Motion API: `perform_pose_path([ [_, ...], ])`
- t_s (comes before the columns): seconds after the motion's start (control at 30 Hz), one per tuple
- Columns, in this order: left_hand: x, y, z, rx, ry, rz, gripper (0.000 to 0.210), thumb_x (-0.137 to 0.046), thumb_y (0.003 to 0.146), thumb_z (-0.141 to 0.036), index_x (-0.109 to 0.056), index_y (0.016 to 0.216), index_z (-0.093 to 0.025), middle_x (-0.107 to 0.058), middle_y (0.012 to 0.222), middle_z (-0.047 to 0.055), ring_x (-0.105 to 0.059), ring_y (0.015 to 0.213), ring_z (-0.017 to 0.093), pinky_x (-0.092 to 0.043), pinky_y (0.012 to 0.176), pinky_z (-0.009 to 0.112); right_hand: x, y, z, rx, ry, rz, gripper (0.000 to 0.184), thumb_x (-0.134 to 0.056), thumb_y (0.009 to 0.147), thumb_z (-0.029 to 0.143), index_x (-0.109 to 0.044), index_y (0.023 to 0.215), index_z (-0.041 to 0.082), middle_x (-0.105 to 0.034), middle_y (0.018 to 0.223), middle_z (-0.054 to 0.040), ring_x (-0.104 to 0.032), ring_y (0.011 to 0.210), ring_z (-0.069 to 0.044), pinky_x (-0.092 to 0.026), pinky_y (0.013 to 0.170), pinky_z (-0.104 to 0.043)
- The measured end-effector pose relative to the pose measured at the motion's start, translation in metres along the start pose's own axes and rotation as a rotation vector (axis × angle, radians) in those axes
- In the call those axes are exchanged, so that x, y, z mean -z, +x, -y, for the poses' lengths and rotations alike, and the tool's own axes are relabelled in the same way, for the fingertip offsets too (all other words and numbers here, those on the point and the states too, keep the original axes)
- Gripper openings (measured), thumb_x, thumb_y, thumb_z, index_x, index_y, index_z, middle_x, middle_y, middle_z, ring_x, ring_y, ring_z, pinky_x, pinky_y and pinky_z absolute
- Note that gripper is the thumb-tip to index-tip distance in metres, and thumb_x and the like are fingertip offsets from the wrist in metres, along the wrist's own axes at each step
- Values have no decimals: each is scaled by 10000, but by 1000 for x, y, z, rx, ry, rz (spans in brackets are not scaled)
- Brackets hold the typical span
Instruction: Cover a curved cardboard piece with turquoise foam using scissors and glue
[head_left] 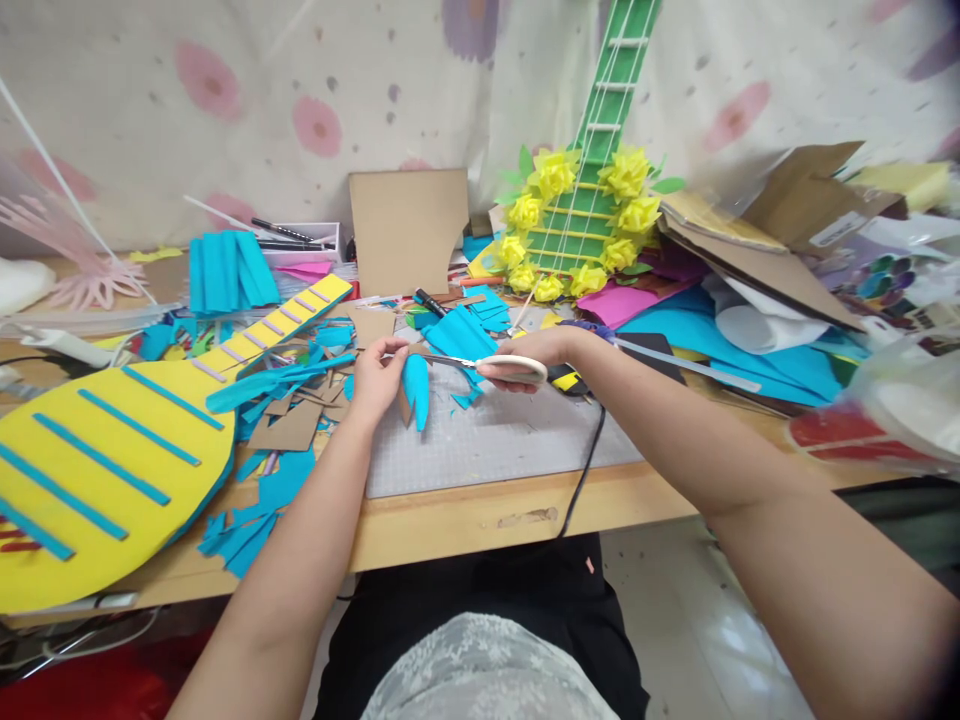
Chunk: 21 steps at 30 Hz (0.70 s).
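Note:
My right hand (541, 352) is closed round the white handles of a pair of scissors (523, 370). Their blades point left, toward my left hand (380, 376). Pinched in my left hand's fingers is a piece of blue paper (417, 390), which hangs down in pointed flaps with a brown cardboard edge beside it. The blade tips reach the top of this piece; whether they are cutting into it cannot be made out. Both hands are above the grey cutting mat (480, 450).
A yellow guitar-shaped craft (112, 470) with blue strips lies left, among blue paper scraps (285, 480). Behind stand a cardboard sheet (409, 230) and a green guitar shape (574, 225) with yellow flowers. Cardboard and blue paper (720, 335) pile up right. A black cable (585, 470) crosses the table edge.

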<state>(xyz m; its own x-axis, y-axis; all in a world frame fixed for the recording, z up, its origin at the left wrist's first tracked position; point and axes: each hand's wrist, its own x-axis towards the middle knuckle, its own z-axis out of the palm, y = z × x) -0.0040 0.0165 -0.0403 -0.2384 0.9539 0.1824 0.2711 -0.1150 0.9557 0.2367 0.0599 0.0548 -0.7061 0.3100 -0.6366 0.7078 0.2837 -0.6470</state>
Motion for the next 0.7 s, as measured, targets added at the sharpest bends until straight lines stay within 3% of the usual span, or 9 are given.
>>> perform_pose_path([
  [0.5,0,3,5,-22,34,-63,186,-584,720,-305,-647,826,-166,-658,812,35,-575,701,148,-434,637,253,0,5,7,-84,69,14,540,-434,748,689,-546,753,161,-561,658,-21,-524,552,-102,-427,575,-264],
  [0.7,-2,1,1,52,-91,-48,207,-608,696,-323,-641,820,-161,-634,770,31,-549,644,134,-421,599,243,-3,9,5,10,30,-21,530,-404,778,669,-545,710,163,-556,623,-25,-506,530,-99,-408,548,-258],
])
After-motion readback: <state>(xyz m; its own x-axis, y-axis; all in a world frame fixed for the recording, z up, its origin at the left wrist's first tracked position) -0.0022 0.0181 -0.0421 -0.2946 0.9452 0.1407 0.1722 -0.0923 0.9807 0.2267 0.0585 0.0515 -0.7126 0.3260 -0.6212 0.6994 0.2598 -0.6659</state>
